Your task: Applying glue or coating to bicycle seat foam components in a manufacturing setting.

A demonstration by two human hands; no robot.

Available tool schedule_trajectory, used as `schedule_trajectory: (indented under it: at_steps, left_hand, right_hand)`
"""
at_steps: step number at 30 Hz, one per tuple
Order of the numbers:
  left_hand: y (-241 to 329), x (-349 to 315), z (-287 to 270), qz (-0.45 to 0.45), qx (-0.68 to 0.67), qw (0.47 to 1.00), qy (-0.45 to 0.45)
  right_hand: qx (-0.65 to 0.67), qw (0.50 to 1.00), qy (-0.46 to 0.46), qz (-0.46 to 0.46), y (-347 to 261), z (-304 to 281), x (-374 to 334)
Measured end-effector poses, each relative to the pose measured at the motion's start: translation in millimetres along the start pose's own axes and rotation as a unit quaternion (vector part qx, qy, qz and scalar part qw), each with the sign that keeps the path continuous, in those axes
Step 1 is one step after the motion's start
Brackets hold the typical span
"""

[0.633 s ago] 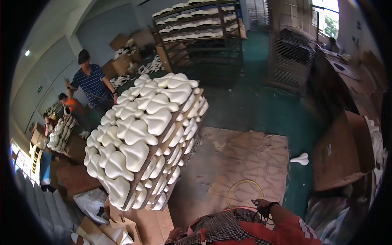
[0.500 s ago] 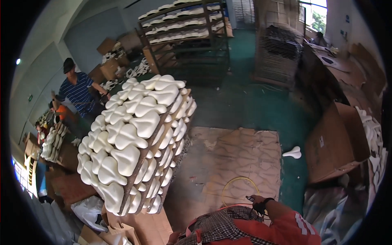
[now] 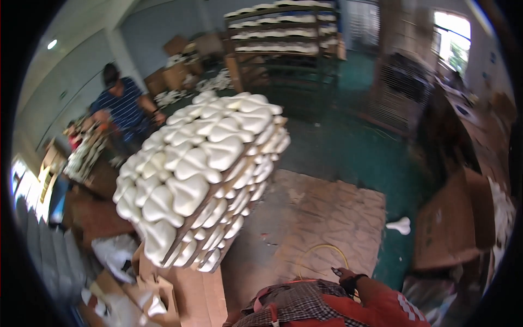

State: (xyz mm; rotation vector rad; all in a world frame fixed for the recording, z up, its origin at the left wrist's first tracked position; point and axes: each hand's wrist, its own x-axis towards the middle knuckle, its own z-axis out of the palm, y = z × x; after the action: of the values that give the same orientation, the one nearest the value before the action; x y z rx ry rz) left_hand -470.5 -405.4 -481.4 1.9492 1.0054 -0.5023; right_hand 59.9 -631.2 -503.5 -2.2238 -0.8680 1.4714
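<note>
Obs. Only one of my hands shows: the right hand (image 3: 342, 273), low in the head view, at the end of my red sleeve (image 3: 389, 308) with a dark band at the wrist. It is small and blurred. The fingers look drawn together, maybe around something dark, but I cannot tell whether they grip anything. Left hand is out of view.

Position. The hand hangs over the near edge of the cardboard sheet (image 3: 327, 212) that covers the floor, just beside a thin yellow loop (image 3: 320, 252) lying on that sheet. I cannot tell whether hand and loop touch.

Surroundings. To my left front is a tall stack of white moulded pieces (image 3: 199, 169) on wooden slats, tilted in the view and well apart from the hand. One loose white piece (image 3: 400, 224) lies on the green floor past the sheet's right edge. Brown boxes (image 3: 452, 229) are on the right, and a shelf rack (image 3: 283, 38) with more white pieces is at the back. A co-worker in a striped shirt (image 3: 122, 106) bends over a bench at far left.

Judgement. The step looks like an in-between one: hand close to my body and nothing white carried. The nearest thing to work on is the loop. Taking hold of it would call for a lower reach forward and a light pinch, since it is thin and lies flat. Reaching the stack would need a step to the left first.
</note>
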Motion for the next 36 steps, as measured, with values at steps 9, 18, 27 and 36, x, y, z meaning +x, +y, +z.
schedule_trajectory:
  at_steps: [9, 18, 27, 36]
  left_hand:
    - [-3.1, 1.7, 0.4, -0.013, -0.019, 0.999, 0.025]
    - [14.1, -3.3, -11.3, -0.056, -0.051, 0.997, 0.022]
    - [7.0, -27.4, -10.4, -0.006, -0.001, 0.999, 0.031]
    - [3.0, -28.2, 27.8, 0.039, 0.030, 0.993, 0.107]
  right_hand:
    - [-0.015, 1.000, 0.012, -0.017, 2.1, 13.9, 5.3]
    - [-0.011, 0.998, 0.012, -0.061, 16.6, 39.4, 11.0]
    - [0.015, 1.000, -0.004, -0.021, 29.7, 50.7, 0.0]
    - [-0.005, 0.992, -0.004, -0.125, 38.5, 27.5, 16.0]
